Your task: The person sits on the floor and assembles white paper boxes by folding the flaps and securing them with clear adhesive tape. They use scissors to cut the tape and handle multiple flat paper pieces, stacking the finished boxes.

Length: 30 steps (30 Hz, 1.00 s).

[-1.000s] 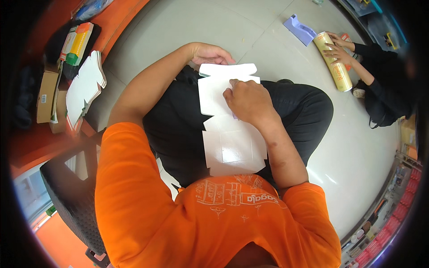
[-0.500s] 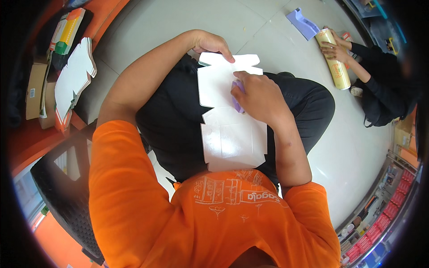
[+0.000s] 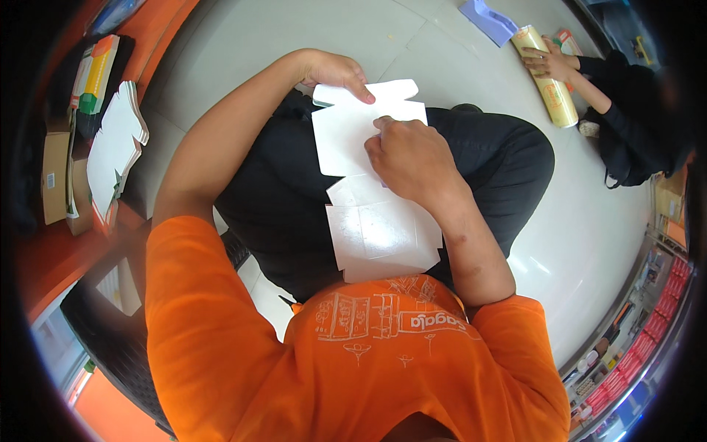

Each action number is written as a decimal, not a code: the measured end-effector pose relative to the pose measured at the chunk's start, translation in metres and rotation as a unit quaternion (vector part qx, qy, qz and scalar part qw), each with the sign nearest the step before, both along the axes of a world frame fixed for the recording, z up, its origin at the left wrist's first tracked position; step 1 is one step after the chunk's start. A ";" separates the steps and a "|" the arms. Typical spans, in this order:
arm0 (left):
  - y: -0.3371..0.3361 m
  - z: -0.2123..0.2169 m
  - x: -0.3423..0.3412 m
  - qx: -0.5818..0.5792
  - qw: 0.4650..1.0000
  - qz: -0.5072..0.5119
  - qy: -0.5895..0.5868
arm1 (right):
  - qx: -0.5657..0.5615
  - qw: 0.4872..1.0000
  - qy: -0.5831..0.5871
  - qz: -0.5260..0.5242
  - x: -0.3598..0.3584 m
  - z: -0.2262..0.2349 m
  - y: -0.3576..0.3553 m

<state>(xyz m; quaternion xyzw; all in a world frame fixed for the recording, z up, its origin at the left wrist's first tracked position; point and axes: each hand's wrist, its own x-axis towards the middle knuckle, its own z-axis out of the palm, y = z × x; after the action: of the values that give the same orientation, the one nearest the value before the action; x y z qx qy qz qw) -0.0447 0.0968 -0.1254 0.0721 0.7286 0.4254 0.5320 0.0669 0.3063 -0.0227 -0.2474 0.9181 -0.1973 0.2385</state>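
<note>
A flat white die-cut box blank (image 3: 379, 228) lies lengthwise across my lap, its lower end near my shirt. My left hand (image 3: 337, 76) grips the far flap, thumb on top and fingers out of sight underneath. Against the middle of the blank, my right hand (image 3: 418, 158) is closed with its knuckles up, index finger pointing at the upper panel. Its fingers wrap a small purple thing, almost wholly hidden now; only a trace of purple shows below them.
On the orange surface at left stand a stack of white box blanks (image 3: 114, 151), a brown carton (image 3: 56, 177) and a yellow-green box (image 3: 98, 74). At far right, a co-worker's hands hold a yellow roll (image 3: 551, 88) beside a purple dispenser (image 3: 489, 22) on the floor.
My right hand has turned and now covers the purple thing, which showed plainly before. The blank's far end and my left hand sit slightly further left; the whole view has shifted a little.
</note>
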 end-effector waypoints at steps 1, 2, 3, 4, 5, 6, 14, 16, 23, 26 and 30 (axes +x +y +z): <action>0.002 0.002 0.001 -0.010 1.000 0.004 0.012 | 0.001 1.000 -0.004 -0.001 0.000 0.000 0.001; 0.005 0.005 0.001 -0.020 0.999 0.007 0.023 | 0.003 1.000 0.004 0.000 0.000 -0.002 0.001; 0.007 0.009 0.001 -0.026 1.000 -0.004 0.013 | 0.004 1.000 0.013 0.002 0.001 -0.003 0.001; 0.008 0.011 0.001 -0.033 0.999 -0.016 0.002 | 0.005 1.000 0.022 0.003 0.001 -0.005 0.001; 0.010 0.013 0.001 -0.039 0.999 -0.028 -0.009 | -0.004 1.000 0.023 -0.007 0.003 -0.007 0.002; 0.010 0.012 0.002 -0.054 0.998 -0.028 0.013 | -0.013 0.999 0.024 -0.016 0.005 -0.010 0.003; -0.023 0.067 0.013 -0.093 0.945 0.120 0.290 | -0.149 0.984 0.067 -0.068 0.025 -0.011 0.021; -0.016 0.110 0.054 -0.050 0.957 0.088 0.271 | -0.162 0.984 0.050 -0.049 0.020 -0.006 0.024; 0.085 0.095 0.186 -0.098 0.910 0.201 0.348 | -0.201 0.978 -0.004 -0.050 0.004 -0.016 0.032; 0.109 0.070 0.204 -0.079 0.858 0.332 0.383 | -0.222 0.975 -0.019 -0.018 -0.002 -0.014 0.037; 0.124 0.045 0.215 -0.074 0.786 0.376 0.485 | -0.238 0.970 -0.041 0.020 -0.010 -0.015 0.043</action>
<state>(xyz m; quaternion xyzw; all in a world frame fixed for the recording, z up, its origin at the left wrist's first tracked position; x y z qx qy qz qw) 0.1704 0.2210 -0.0802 -0.0503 0.8894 0.4453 -0.0902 0.0573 0.3491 -0.0378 -0.3068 0.8291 -0.4157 0.2137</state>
